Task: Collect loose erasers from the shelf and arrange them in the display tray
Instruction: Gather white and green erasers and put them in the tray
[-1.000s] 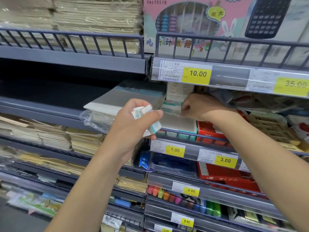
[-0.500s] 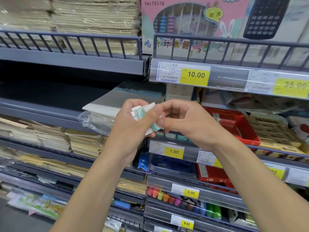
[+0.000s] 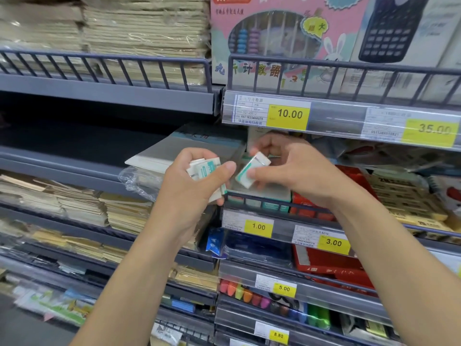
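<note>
My left hand (image 3: 194, 183) grips a bunch of several white erasers with teal sleeves (image 3: 205, 168) in front of the middle shelf. Just to its right, my right hand (image 3: 294, 168) pinches one more white and teal eraser (image 3: 252, 171) between thumb and fingers, tilted, a little apart from the bunch. Below both hands the display tray (image 3: 262, 202) sits on the shelf behind a rail, with teal-sleeved erasers standing along its front; my hands hide most of its inside.
A red tray (image 3: 359, 181) stands right of the display tray. A wrapped book stack (image 3: 179, 151) leans at the left. The shelf above, with a 10.00 price tag (image 3: 289, 116), hangs low over the hands. Paper stacks (image 3: 79, 206) fill the left shelves.
My right hand came back from the shelf to the left hand, then drew slightly away and now holds a single eraser beside the bunch. The left hand stayed in place.
</note>
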Tool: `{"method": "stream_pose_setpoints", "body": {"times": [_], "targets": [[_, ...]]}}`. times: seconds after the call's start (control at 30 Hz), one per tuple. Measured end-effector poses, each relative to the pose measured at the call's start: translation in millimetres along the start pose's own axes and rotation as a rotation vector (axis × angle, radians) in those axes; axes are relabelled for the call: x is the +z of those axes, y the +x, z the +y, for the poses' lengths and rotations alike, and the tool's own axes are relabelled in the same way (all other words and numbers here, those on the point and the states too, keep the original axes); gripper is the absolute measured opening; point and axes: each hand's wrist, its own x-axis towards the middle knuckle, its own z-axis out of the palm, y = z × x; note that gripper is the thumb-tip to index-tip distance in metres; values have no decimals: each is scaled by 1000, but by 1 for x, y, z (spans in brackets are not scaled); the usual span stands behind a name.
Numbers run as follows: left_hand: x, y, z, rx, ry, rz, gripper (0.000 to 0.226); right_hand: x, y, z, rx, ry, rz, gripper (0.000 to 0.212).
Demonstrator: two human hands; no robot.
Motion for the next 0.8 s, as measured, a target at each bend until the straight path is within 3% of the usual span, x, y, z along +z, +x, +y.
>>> {"method": "stream_pose_setpoints", "body": {"times": [0.13, 0.23, 0.4, 0.57, 0.67, 0.8], "targets": [[-10, 1, 2, 4, 55, 56, 22, -19, 24, 18, 229, -233, 118, 20], [-12, 1, 5, 9, 77, 56, 21, -17, 38, 27, 267, -460, 77, 14], [-10, -1, 9, 9, 90, 46, 21, -3, 53, 30, 342, -545, -76, 6], [-11, -3, 7, 5, 97, 37, 21, 0, 53, 29, 299, -877, -177, 24], [-13, -3, 5, 1, 95, 31, 20, 5, 55, 31, 281, -893, -102, 10], [-15, -2, 3, -8, 85, 21, 18, 10, 60, 37, 261, -857, -69, 15]]}}
